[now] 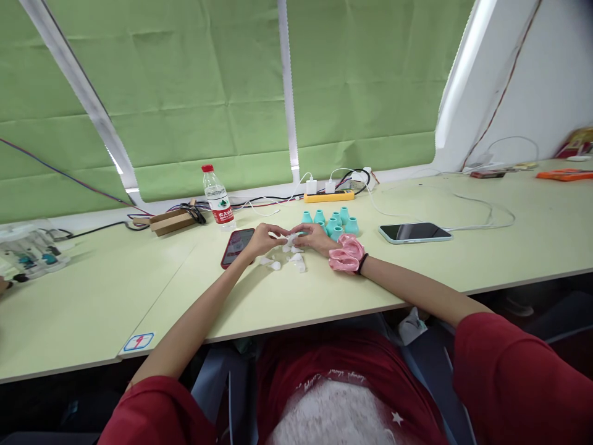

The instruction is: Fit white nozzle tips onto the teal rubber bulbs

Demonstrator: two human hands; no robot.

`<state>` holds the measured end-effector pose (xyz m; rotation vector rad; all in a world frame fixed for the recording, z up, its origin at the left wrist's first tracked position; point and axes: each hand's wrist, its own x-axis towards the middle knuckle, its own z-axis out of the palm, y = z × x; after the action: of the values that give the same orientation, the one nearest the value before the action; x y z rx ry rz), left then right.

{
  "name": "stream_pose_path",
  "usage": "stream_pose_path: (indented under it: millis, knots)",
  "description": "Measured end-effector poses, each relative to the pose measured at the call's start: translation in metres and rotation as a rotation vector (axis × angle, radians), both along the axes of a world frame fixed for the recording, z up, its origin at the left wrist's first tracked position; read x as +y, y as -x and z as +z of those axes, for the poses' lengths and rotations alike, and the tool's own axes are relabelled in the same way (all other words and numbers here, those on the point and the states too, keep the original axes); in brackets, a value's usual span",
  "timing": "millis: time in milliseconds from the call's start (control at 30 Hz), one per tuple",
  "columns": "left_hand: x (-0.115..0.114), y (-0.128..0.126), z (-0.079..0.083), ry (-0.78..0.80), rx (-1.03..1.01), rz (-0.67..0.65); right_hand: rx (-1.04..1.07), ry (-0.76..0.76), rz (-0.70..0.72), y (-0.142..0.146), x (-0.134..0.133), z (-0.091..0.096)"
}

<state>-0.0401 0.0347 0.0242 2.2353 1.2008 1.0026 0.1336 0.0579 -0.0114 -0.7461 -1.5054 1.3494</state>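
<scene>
My left hand [267, 240] and my right hand [315, 237] meet over the table, with thumbs and fingertips pinched on a small translucent white piece [291, 240] between them. Its exact kind is too small to make out. Below the fingers lie several more whitish translucent pieces [299, 264], some of them left of centre under my left hand. A group of turquoise flared cups with narrow necks [332, 224] stands just beyond my right hand. Close to my left hand is a phone in a red case [237, 246]. A pink scrunchie [346, 253] circles my right wrist.
A water bottle with a red cap [218, 199] stands behind the red phone. Farther back are a yellow power strip [328, 196] with chargers and a cardboard tray [172, 221]. On the right, a charging phone [415, 232] trails a white cable. The table's front edge [306, 323] is near my body.
</scene>
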Motion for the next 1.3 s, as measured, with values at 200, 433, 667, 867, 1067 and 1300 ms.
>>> stream_pose_path:
  millis: [200, 433, 667, 867, 1067, 1300]
  knots:
    - [-0.002, -0.001, 0.002, 0.002, 0.008, 0.006, 0.046, 0.022, 0.041, 0.0, 0.0, 0.0]
    - [-0.007, -0.002, 0.001, -0.115, 0.061, 0.04, 0.087, 0.053, 0.077, 0.0, 0.001, 0.0]
    - [-0.007, -0.005, 0.001, -0.1, 0.139, 0.068, 0.116, 0.08, 0.057, 0.001, 0.0, -0.001]
    - [-0.009, -0.008, 0.001, -0.12, 0.206, 0.102, 0.125, 0.086, 0.055, 0.001, -0.004, 0.003]
    - [-0.004, -0.007, -0.004, -0.173, 0.208, 0.12, 0.134, 0.107, 0.029, 0.003, -0.01, 0.008]
    - [-0.008, -0.008, 0.0, -0.158, 0.162, 0.094, 0.111, 0.051, 0.046, 0.003, -0.004, 0.002]
